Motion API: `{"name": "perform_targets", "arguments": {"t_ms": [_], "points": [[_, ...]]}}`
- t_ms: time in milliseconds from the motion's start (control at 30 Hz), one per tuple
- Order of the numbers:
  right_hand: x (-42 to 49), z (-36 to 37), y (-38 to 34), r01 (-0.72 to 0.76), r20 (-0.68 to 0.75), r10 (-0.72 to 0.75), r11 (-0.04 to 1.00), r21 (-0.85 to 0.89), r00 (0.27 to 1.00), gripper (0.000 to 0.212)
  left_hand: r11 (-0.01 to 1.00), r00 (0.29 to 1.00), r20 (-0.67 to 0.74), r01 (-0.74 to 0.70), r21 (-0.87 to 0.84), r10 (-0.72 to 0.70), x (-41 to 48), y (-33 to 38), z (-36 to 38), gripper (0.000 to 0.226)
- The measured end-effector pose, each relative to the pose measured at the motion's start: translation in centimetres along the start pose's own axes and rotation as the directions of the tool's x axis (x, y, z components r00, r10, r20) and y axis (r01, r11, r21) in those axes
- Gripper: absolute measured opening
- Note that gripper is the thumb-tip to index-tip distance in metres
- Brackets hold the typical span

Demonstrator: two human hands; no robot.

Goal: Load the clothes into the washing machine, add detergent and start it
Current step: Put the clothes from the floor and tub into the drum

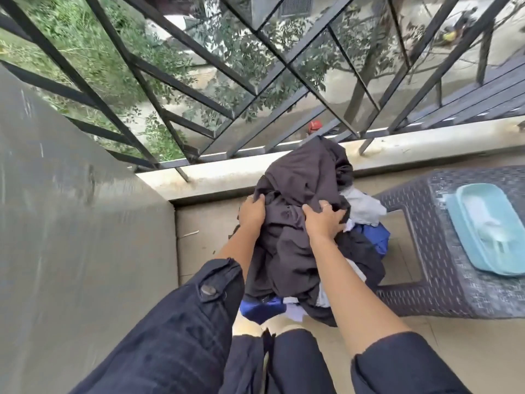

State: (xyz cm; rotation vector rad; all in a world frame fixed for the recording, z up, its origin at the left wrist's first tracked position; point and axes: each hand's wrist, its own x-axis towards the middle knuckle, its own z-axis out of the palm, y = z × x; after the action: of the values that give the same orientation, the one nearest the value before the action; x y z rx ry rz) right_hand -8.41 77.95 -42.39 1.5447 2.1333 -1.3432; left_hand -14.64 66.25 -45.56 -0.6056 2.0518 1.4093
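Observation:
A heap of clothes (298, 194) fills the middle of the head view, mostly dark fabric with blue (372, 237) and white (360, 206) pieces showing at its right and underside. My left hand (251, 213) grips the dark fabric on the heap's left side. My right hand (324, 220) grips the same dark fabric a little to the right. Both forearms reach forward from rolled dark sleeves. No washing machine or detergent is in view.
A dark woven table (443, 251) stands at the right with a light blue plastic container (488, 223) on it. A concrete ledge (216, 177) with black metal railing (199, 89) runs across ahead. A grey wall (71, 223) closes the left side.

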Motion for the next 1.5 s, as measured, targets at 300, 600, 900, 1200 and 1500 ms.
{"name": "perform_targets", "arguments": {"t_ms": [300, 600, 900, 1200, 1500], "points": [[-5.3, -5.2, -3.3, 0.103, -0.087, -0.063, 0.794, 0.599, 0.994, 0.048, 0.938, 0.999, 0.031, 0.005, -0.347, 0.007, -8.7, 6.0, -0.5, 0.033], [-13.5, -12.6, -9.2, -0.055, 0.044, 0.035, 0.515, 0.855, 0.998, 0.054, 0.898, 0.998, -0.029, -0.068, -0.435, 0.062, -18.1, 14.2, -2.9, 0.035], [-22.5, -20.2, -16.4, -0.157, 0.209, -0.091, 0.397, 0.904, 0.974, 0.027, 0.845, 0.938, 0.346, 0.158, -0.51, 0.034, -27.3, 20.9, -7.6, 0.082], [-31.7, -23.5, -21.4, -0.2, 0.329, -0.251, 0.429, 0.881, 0.91, 0.034, 0.667, 0.904, 0.411, 0.231, -0.708, 0.123, -34.4, 22.3, -13.7, 0.066], [-36.0, -20.7, -23.1, -0.116, 0.439, -0.3, 0.701, 0.704, 0.847, 0.035, 0.685, 0.977, 0.208, 0.115, -0.719, 0.054, -35.9, 22.1, -18.9, 0.05]]}}
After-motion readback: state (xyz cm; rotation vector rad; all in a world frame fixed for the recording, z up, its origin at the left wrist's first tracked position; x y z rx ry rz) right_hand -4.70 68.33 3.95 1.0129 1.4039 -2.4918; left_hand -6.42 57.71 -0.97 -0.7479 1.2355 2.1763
